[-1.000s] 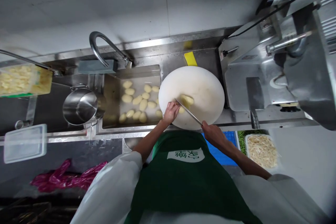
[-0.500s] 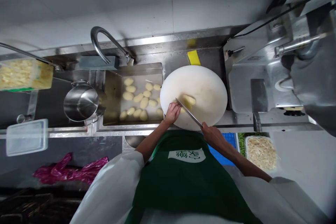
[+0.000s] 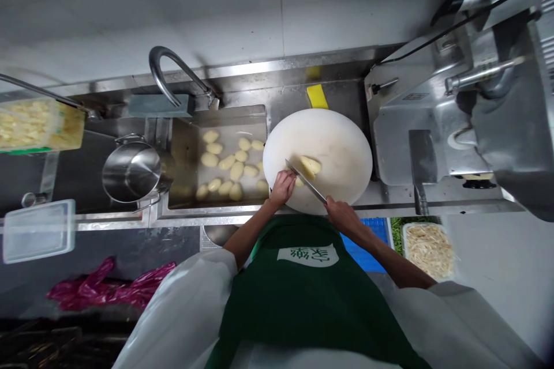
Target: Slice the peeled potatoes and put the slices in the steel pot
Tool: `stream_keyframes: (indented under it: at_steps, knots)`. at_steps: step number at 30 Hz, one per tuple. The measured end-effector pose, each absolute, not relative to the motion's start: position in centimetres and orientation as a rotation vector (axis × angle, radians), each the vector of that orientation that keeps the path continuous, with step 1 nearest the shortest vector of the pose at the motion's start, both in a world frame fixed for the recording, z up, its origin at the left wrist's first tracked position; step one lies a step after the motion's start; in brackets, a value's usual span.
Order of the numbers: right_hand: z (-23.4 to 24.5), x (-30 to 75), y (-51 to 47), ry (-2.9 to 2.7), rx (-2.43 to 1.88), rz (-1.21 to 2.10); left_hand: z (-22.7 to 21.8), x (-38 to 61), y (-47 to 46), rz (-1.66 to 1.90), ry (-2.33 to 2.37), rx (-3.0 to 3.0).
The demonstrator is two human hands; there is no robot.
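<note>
A round white cutting board (image 3: pixel 337 138) lies on the steel counter with a peeled potato (image 3: pixel 310 165) on it, partly cut. My left hand (image 3: pixel 282 187) is curled at the board's near left edge, fingers closed on the potato pieces beside the blade. My right hand (image 3: pixel 340 214) grips the handle of a long knife (image 3: pixel 304 180), whose blade slants up and left across the potato. Several more peeled potatoes (image 3: pixel 229 167) lie in the sink basin left of the board.
A steel pot (image 3: pixel 132 172) stands left of the sink under a curved tap (image 3: pixel 167 72). A cleaver (image 3: pixel 422 164) rests on a steel slicing machine (image 3: pixel 467 115) at right. Shredded vegetable fills a tray (image 3: pixel 428 249) lower right. A clear tub (image 3: pixel 38 230) and pink bags (image 3: pixel 108 285) lie at left.
The knife blade and my right hand have shifted slightly left along the potato. My left hand stays put on it.
</note>
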State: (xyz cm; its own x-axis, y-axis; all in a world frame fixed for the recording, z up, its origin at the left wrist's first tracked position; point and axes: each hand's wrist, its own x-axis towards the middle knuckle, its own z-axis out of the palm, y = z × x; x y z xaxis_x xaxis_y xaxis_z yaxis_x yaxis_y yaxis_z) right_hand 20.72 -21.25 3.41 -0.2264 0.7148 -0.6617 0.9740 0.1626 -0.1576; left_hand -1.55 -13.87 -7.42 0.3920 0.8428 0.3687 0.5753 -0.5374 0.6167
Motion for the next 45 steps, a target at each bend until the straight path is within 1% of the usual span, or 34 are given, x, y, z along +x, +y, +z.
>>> stream_keyframes:
  at_steps: [6, 13, 20, 28, 37, 45]
  knots:
    - [4.6, 21.3, -22.5, 2.025, 1.606, -0.785, -7.3, -1.4, -13.9, 0.946, 1.219, 2.259]
    - [3.3, 19.9, -21.2, 2.0, 1.58, -0.792, -7.6, -1.9, -14.0, 0.948, 1.187, 2.245]
    - [4.7, 21.1, -22.7, 2.057, 1.61, -0.764, -8.3, -1.9, -14.1, 0.975, 1.179, 2.259]
    - [3.3, 19.7, -21.4, 1.957, 1.581, -0.784, -8.2, -2.1, -14.3, 0.968, 1.181, 2.237]
    - [5.9, 20.9, -22.8, 1.978, 1.633, -0.86, -8.6, -2.0, -14.3, 0.967, 1.206, 2.226]
    - [3.6, 19.5, -21.4, 1.911, 1.601, -0.881, -8.6, -2.4, -14.3, 0.951, 1.188, 2.25]
